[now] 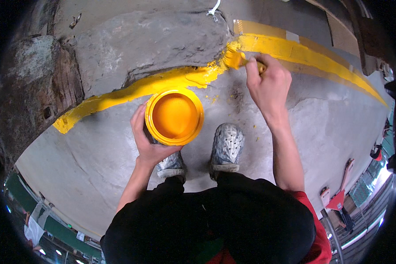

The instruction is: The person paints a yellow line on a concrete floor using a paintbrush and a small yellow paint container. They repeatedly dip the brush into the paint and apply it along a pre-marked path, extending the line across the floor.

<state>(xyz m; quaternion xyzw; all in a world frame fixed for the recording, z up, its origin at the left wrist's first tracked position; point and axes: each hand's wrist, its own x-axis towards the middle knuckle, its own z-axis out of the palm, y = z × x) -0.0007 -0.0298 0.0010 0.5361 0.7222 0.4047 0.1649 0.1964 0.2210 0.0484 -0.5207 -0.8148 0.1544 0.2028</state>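
Note:
My left hand (pixel 147 145) is wrapped round the side of an open can of yellow paint (pixel 175 115), held above the floor in front of my feet. In my right hand (pixel 269 83) is a paintbrush (pixel 236 60), its bristles coated yellow. The brush end touches the painted line, or is just above it, where a rough grey patch meets the smoother floor. A wet yellow stripe (pixel 145 86) curves along the edge of that patch to the left. On the right a straighter yellow band (pixel 290 49) runs between strips of tan tape (pixel 268 29).
Rusty, heavy metal (pixel 42 88) stands at the left. Small yellow drips (pixel 214 99) dot the grey floor (pixel 312 127) near my shoes (pixel 228 145). A red piece of equipment (pixel 336 201) stands at the lower right. Another person (pixel 33 229) shows at the lower left.

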